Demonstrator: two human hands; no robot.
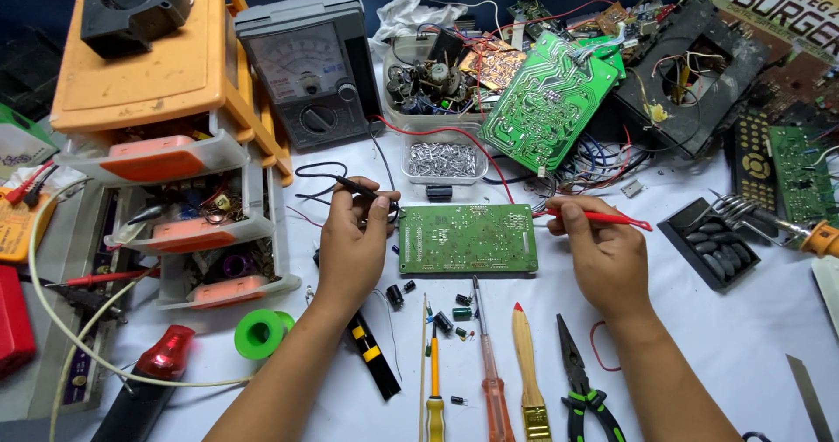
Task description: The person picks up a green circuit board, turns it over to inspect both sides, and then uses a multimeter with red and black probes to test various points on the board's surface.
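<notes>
From above, the left hand point(351, 248) pinches a black probe point(358, 188) and the right hand point(603, 254) a red probe point(603, 218), fingers closed round each, at opposite ends of the green circuit board point(468, 239) lying flat on the white table point(743, 337). Steady tips, pressed on single solder points, seem best here. Behind, a clear tray point(443, 160) holds silvery bits; the orange drawer unit point(188, 223) shows small parts.

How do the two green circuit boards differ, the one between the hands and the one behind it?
The near circuit board lies flat on the table, a long rectangle between the left hand and right hand. The far circuit board is propped at a tilt on clutter, looks bigger and shows bold pale traces. Both are green.
</notes>
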